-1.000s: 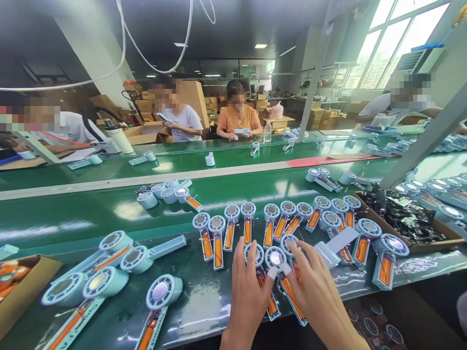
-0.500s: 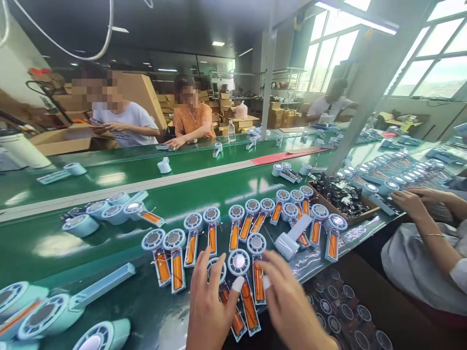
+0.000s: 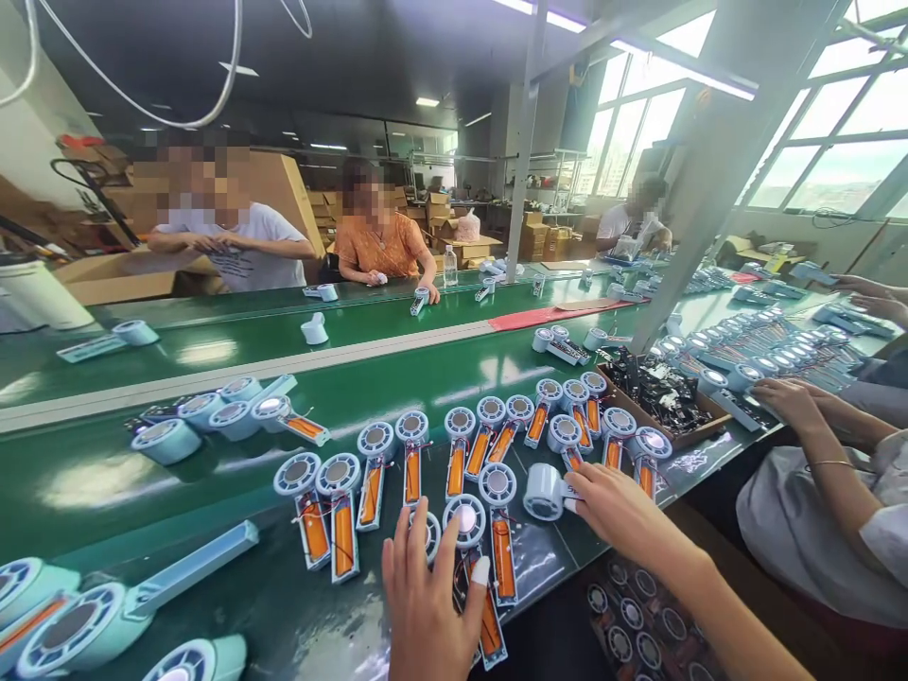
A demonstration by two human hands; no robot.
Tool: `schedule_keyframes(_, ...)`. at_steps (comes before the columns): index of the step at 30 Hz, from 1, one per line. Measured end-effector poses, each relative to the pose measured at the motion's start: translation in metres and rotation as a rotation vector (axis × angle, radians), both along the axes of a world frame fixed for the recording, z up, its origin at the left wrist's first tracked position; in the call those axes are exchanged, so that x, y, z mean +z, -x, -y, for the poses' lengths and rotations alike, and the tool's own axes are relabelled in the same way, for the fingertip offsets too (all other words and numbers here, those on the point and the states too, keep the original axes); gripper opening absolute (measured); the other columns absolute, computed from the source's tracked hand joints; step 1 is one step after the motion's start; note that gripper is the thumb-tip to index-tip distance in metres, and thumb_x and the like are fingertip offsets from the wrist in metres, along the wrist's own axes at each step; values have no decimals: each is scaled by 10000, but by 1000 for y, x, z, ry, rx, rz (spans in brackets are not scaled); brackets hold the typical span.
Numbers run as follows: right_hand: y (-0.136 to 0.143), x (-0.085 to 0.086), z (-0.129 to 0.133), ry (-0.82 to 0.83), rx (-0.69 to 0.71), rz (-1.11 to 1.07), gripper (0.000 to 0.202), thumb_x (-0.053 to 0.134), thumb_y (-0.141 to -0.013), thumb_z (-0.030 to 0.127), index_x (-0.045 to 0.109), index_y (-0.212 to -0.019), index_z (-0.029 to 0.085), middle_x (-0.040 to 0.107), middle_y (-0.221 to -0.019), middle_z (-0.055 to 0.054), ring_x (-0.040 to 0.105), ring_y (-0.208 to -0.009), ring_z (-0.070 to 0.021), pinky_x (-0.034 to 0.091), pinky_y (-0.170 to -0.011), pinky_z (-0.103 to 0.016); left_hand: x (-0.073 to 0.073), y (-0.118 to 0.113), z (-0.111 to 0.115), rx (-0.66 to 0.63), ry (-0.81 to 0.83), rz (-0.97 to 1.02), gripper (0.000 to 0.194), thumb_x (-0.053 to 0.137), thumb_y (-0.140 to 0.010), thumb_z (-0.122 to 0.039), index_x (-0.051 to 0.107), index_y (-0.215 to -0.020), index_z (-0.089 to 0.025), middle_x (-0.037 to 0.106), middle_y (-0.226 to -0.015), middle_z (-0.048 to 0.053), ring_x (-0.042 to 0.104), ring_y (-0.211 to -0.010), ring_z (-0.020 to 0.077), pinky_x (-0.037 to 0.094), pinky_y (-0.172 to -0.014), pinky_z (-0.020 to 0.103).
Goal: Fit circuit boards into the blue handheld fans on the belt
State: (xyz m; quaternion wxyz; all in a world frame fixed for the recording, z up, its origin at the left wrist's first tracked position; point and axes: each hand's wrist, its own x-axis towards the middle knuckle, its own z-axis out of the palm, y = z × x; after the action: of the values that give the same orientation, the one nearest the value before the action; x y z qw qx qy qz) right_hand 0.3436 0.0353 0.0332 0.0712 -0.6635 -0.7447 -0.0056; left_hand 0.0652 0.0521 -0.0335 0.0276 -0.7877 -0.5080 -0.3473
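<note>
Fan units w/ orange batteries (image 3: 502, 553) lie in rows on the green belt (image 3: 213, 454), nearest the front edge; left hand (image 3: 426, 605) rests flat on two of them, fingers spread, white tape on thumb tip; right hand (image 3: 617, 511), just right of those units, touches a closed pale-blue fan (image 3: 545, 492), fingers loosely together on its handle; cardboard tray of circuit boards (image 3: 659, 392) sits beyond that fan; no readable labels or writing.
</note>
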Motion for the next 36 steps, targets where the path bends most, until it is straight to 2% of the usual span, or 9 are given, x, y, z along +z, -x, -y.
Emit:
schedule_keyframes(6,26,-25,-2,-101,-256,-243,328,329,-1035,245,614,-1195,216,728,-1037,-86,716,-899,-224,513,-724,-301,-10,7,-6,36,53,44,451,490,-963,-348,470,-1404,-255,329,-1600,137,355,-1455,376,492,-1037,561)
schedule_keyframes(10,35,-17,-6,-118,-364,-345,347,302,-1047,300,625,-1137,207,744,-964,-78,718,-864,-231,499,-712,-300,-7,6,-4,40,99,60,422,461,-977,-346,474,-1387,-244,358,-1576,146,383,-1432,387,466,-1052,585)
schedule_keyframes(14,52,-9,14,-51,-380,-465,321,345,-1013,302,613,-1170,221,733,-872,-57,706,-789,-234,492,-653,-294,-6,10,-4,54,119,65,417,450,-992,-347,448,-1397,-247,394,-1535,163,417,-1404,386,505,-1009,570)
schedule_keyframes(17,71,-23,32,18,-412,-643,352,351,-1003,312,590,-1252,245,734,-862,-45,710,-796,-237,525,-657,-294,-11,12,-6,30,81,45,429,470,-987,-340,427,-1401,-238,399,-1515,189,425,-1390,401,517,-984,579)
schedule_keyframes(19,79,-38,40,1,-447,-725,379,351,-999,309,577,-1295,238,750,-951,-61,722,-885,-241,557,-726,-304,-14,12,-7,12,35,28,439,489,-975,-327,424,-1399,-237,405,-1506,199,418,-1389,415,514,-975,595)
schedule_keyframes(23,69,-54,49,-120,-466,-733,401,357,-978,280,596,-1290,201,713,-1217,-112,682,-1124,-248,541,-921,-327,-18,12,-7,-13,3,27,460,501,-962,-311,425,-1413,-264,410,-1516,181,407,-1402,418,476,-1005,628)
schedule_keyframes(27,46,-53,57,-184,-560,-668,425,364,-975,309,584,-1315,180,699,-1252,-134,680,-1135,-273,561,-908,-367,-14,15,-4,-12,53,84,474,511,-962,-332,428,-1427,-285,413,-1530,159,413,-1405,407,490,-1000,594)
schedule_keyframes(31,57,-55,46,-184,-492,-695,400,345,-993,319,587,-1280,183,724,-1168,-126,708,-1052,-259,583,-869,-368,-7,9,0,12,58,186,491,509,-974,-340,407,-1449,-269,406,-1527,175,403,-1417,401,462,-1040,598)
schedule_keyframes(36,88,-65,24,-178,-364,-717,397,328,-1025,313,507,-1357,187,687,-1248,-134,665,-1156,-263,568,-945,-406,-8,-3,0,55,62,195,665,555,-954,-398,270,-1538,-257,317,-1575,210,347,-1446,440,433,-1064,646)
